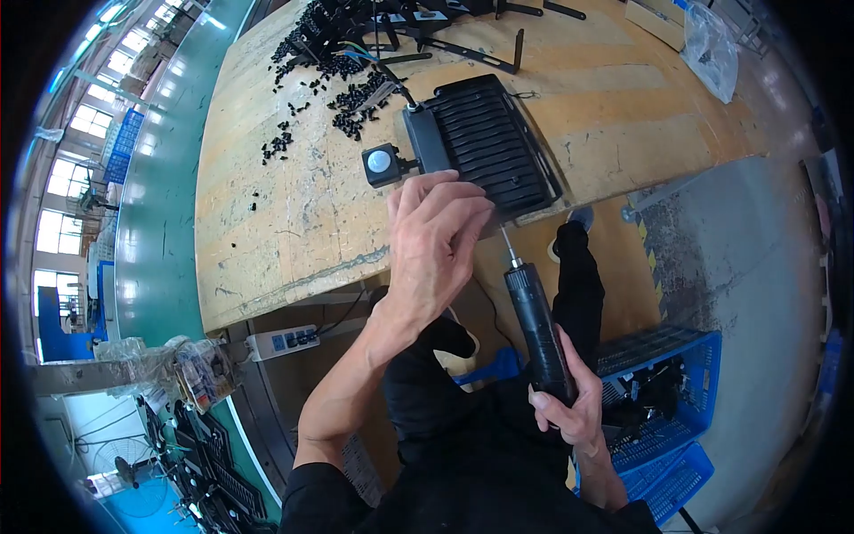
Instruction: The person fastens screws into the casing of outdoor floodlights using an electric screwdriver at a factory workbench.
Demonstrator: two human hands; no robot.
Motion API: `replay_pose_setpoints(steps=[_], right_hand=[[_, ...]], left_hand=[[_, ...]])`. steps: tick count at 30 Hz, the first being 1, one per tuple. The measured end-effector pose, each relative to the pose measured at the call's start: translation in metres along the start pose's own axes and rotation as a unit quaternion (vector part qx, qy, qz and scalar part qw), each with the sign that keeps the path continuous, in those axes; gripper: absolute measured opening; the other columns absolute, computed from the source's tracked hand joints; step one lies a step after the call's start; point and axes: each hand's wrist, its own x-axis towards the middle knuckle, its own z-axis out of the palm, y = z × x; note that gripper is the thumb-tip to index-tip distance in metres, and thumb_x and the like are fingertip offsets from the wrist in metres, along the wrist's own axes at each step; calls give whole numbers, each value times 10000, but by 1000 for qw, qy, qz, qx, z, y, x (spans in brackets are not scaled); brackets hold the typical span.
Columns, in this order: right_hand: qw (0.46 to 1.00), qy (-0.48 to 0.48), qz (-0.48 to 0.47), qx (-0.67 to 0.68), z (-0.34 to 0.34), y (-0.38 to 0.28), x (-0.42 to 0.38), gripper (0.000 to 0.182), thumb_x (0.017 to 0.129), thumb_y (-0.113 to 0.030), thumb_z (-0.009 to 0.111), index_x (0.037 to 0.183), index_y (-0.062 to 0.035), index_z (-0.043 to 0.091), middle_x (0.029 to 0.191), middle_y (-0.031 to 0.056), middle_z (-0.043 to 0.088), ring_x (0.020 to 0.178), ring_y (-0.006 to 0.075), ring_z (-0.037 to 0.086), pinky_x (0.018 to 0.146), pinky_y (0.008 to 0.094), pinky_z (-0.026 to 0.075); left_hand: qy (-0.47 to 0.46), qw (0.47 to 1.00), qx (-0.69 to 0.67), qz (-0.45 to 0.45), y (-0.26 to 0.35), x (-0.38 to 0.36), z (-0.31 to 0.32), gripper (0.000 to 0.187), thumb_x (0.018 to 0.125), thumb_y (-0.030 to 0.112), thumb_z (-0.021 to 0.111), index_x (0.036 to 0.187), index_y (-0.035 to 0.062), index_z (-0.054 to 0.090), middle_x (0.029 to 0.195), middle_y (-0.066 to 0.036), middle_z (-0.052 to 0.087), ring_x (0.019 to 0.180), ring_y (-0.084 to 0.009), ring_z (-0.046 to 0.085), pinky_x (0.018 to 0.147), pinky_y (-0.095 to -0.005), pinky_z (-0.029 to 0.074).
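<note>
A black finned floodlight (485, 133) lies near the table's front edge, with a cable at its far end. Its small motion sensor (380, 162), with a white dome, sticks out to the left. My left hand (431, 236) is at the floodlight's near end, fingers bent and pressed together; whatever they pinch is hidden. My right hand (574, 400) is wrapped round the lower body of a black electric screwdriver (539, 331). The screwdriver's thin bit points up toward the fingertips of my left hand, and its tip is close to the floodlight's near edge.
Many small black screws (356, 102) lie scattered on the wooden table (302, 231). Black brackets (471, 53) are heaped at the back. A blue crate (703, 392) with dark parts stands at lower right. A power strip (283, 342) hangs under the table edge.
</note>
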Motion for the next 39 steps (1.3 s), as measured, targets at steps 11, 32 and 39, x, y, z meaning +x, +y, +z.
replay_pose_setpoints(steps=[11,32,39], right_hand=[[1000,4,2,17,-5,0,3,870,902,4,760,1639,62,300,1059,87,700,588,63,603,508,226,492],[987,10,-27,-157,-6,11,19,905,841,-31,837,1598,106,359,1241,157,706,762,86,687,719,219,552],[997,35,60,41,23,-7,14,884,882,-38,757,1625,92,295,920,130,694,556,89,615,493,233,501]], left_hand=[[-12,999,15,36,5,-2,2,199,868,21,772,1060,67,792,1162,-54,744,1225,-313,614,1059,-460,447],[-81,981,174,24,-63,123,68,504,1019,552,555,1241,154,773,1321,-184,663,1266,-384,599,1093,-538,413],[-74,984,160,20,-63,123,68,462,984,485,582,1215,137,780,1249,-187,675,1210,-382,609,1068,-521,418]])
